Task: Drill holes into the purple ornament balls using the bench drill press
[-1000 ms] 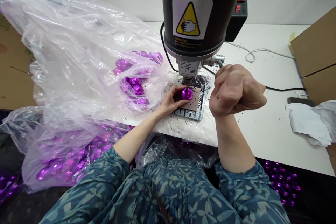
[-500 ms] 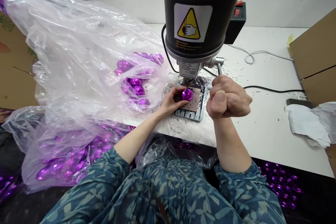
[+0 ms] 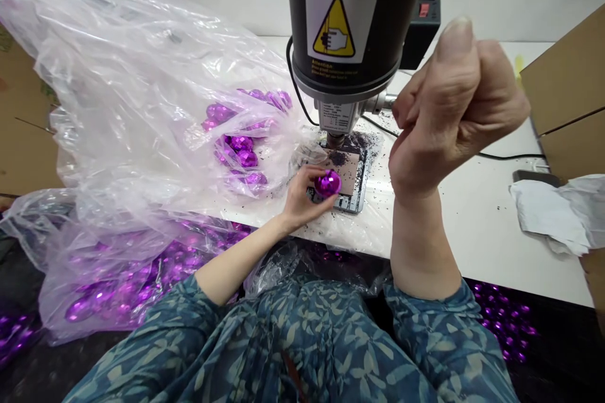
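My left hand (image 3: pixel 305 196) grips a shiny purple faceted ball (image 3: pixel 328 184) between thumb and fingers, over the front of the metal base plate (image 3: pixel 354 203). Behind the ball lies a square board (image 3: pixel 348 171) strewn with dark shavings. Above it stands a black bench drill press (image 3: pixel 354 19) with its chuck (image 3: pixel 336 140) pointing down, apart from the ball. My right hand (image 3: pixel 454 107), raised and closed at the machine's right side, is wrapped round the feed lever. The fist hides most of that lever; only its metal hub (image 3: pixel 385 102) shows.
A clear plastic bag (image 3: pixel 142 75) with several purple balls (image 3: pixel 243 143) covers the left of the white table (image 3: pixel 491 227). More bagged balls (image 3: pixel 155 283) hang below the edge. Loose balls (image 3: pixel 508 321) lie at lower right. Cardboard boxes (image 3: pixel 571 94) and white paper (image 3: pixel 543 211) are at right.
My right fist has risen with the lever, away from the table. The chuck no longer meets the ball, and my left hand has drawn the ball toward me off the board's middle.
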